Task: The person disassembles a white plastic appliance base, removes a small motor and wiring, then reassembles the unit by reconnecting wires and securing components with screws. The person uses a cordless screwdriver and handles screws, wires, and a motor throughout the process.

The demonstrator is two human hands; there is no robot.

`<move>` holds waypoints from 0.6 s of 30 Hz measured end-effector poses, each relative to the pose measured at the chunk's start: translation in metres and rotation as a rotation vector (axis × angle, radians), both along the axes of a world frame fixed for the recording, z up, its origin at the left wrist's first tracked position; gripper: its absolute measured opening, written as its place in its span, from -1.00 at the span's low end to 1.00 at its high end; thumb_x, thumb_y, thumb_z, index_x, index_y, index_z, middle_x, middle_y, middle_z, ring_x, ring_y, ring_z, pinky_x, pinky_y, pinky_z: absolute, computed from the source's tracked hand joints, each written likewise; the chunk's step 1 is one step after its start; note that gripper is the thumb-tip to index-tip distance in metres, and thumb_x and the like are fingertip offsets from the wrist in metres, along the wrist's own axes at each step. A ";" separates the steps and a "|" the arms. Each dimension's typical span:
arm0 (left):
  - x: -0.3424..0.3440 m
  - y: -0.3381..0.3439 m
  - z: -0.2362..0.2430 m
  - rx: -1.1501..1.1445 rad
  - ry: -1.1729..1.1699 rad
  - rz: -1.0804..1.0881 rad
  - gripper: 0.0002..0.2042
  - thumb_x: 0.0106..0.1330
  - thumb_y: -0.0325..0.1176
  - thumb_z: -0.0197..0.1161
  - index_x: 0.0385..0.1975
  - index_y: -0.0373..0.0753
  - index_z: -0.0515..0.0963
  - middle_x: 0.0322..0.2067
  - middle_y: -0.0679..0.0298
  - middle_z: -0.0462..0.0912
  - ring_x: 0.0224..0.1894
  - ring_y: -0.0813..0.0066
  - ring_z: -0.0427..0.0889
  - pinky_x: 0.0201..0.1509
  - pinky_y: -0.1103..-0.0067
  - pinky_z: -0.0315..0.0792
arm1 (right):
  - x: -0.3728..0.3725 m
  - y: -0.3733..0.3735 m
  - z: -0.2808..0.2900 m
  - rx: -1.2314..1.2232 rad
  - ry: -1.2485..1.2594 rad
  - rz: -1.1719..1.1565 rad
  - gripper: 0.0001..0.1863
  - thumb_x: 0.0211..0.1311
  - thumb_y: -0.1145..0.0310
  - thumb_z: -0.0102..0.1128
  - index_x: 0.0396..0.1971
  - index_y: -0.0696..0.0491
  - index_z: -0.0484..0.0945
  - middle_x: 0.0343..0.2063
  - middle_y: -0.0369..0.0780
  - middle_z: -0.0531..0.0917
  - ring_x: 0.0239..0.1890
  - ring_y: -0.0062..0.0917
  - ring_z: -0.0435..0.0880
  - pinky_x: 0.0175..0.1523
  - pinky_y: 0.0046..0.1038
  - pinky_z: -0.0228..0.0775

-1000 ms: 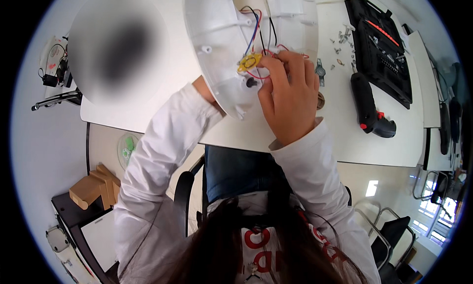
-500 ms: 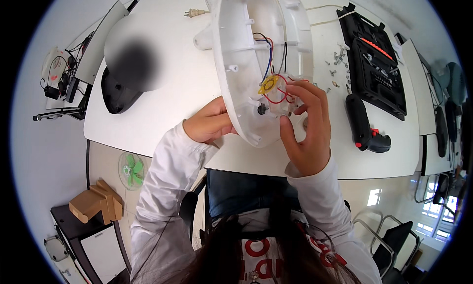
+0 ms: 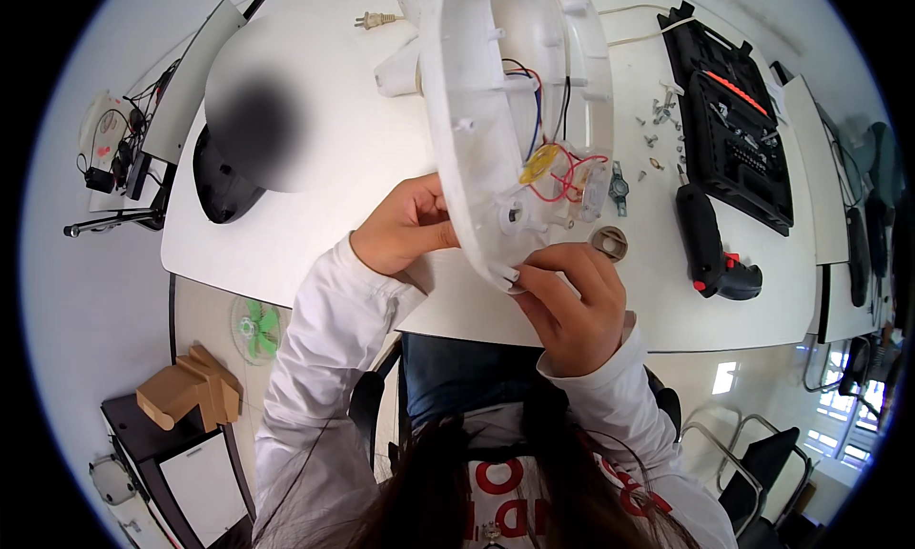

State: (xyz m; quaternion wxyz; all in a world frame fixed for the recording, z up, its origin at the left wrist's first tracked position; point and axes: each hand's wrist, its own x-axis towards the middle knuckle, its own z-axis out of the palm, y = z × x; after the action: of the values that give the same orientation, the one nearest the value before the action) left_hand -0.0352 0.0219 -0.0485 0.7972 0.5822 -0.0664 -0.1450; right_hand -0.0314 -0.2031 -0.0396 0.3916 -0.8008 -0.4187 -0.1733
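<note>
A long white plastic housing (image 3: 453, 158) stands tilted over the table, its hollow inside toward me. Inside are red, blue and black wires, a yellow disc (image 3: 539, 164) and a clear plastic part (image 3: 593, 191) at the ends of the red wires. My left hand (image 3: 405, 227) grips the housing's left side near the bottom, some fingers hidden behind it. At the lower tip, my right hand (image 3: 575, 306) is closed on the rim; a small dark bit shows by its fingertips, too small to name. A beige round cap (image 3: 609, 244) lies just beyond that hand.
To the right, a black and red cordless screwdriver (image 3: 707, 239) lies beside an open black toolbox (image 3: 729, 120). Loose screws (image 3: 662, 111) and a dark strap-like piece (image 3: 619, 189) lie nearer the housing. At left are a black oval base (image 3: 224, 182) and a power plug (image 3: 375, 20).
My right hand has left the wires and clear part and moved down to the housing's lower tip. The housing has tilted and shifted slightly right, and the cap and strap-like piece have come into view.
</note>
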 end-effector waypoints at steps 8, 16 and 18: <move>-0.024 0.002 0.024 0.142 0.035 0.464 -0.76 0.28 -0.35 0.16 -0.13 -0.33 0.45 -0.24 0.14 0.61 -0.25 0.46 0.62 -0.19 0.56 0.53 | 0.006 0.006 0.006 0.039 0.024 -0.010 -0.76 -0.23 0.54 0.32 -0.43 0.05 0.57 -0.43 -0.29 0.56 -0.37 -0.42 0.56 -0.35 -0.44 0.36; -0.088 -0.034 0.039 0.007 -0.121 0.659 -0.67 0.06 -0.48 0.18 -0.13 -0.30 0.40 -0.21 0.17 0.50 -0.22 0.44 0.55 -0.18 0.54 0.48 | 0.011 0.022 -0.004 -0.183 0.076 -0.091 -0.69 -0.25 0.55 0.30 -0.38 0.01 0.53 -0.34 -0.30 0.53 -0.27 -0.40 0.54 -0.25 -0.38 0.36; -0.093 -0.045 0.039 0.138 -0.187 0.552 -0.64 0.02 -0.57 0.17 -0.12 -0.28 0.41 -0.14 0.21 0.47 -0.09 0.45 0.49 -0.07 0.55 0.42 | 0.010 0.022 -0.006 -0.182 0.096 -0.064 -0.70 -0.21 0.56 0.29 -0.36 0.01 0.52 -0.33 -0.30 0.53 -0.26 -0.37 0.54 -0.23 -0.37 0.36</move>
State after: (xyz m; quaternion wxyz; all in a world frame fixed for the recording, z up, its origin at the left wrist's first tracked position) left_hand -0.1284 -0.0236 -0.0097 0.7554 0.6421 0.0312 0.1272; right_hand -0.0212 -0.1808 -0.0460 0.3310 -0.8535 -0.3876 -0.1085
